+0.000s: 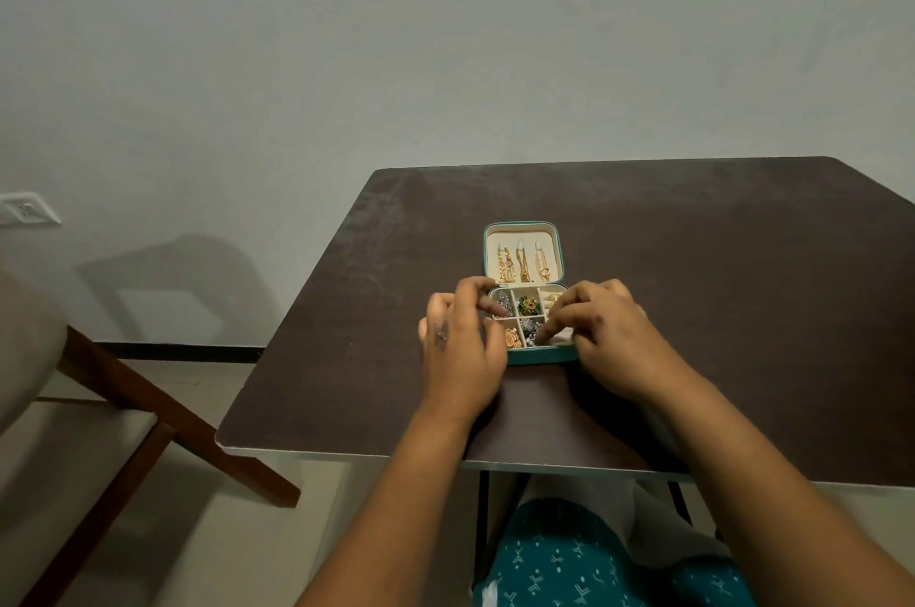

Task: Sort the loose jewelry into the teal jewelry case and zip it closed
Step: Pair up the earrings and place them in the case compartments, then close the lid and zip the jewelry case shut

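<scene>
Jewelry, small gold and silver pieces, already fills the compartments of the open teal zip-around jewelry case on the dark brown surface. Left hand hovers with loosely curled fingers; right hand pinches inside a near compartment, what exactly unclear. Pieces look light, tangle-prone; lift by fingertips.

Matt surfaces, shiny metal

Bench: dark brown laminate look, matt, scuffed pale near the far left corner. Teal jewelry case: smooth leather-like shell, cream soft matt lining. Chains in the lid: glossy gold-coloured metal. Chair frame: reddish wood, smooth; seat cloth-covered. Wall: matt paint.
</scene>
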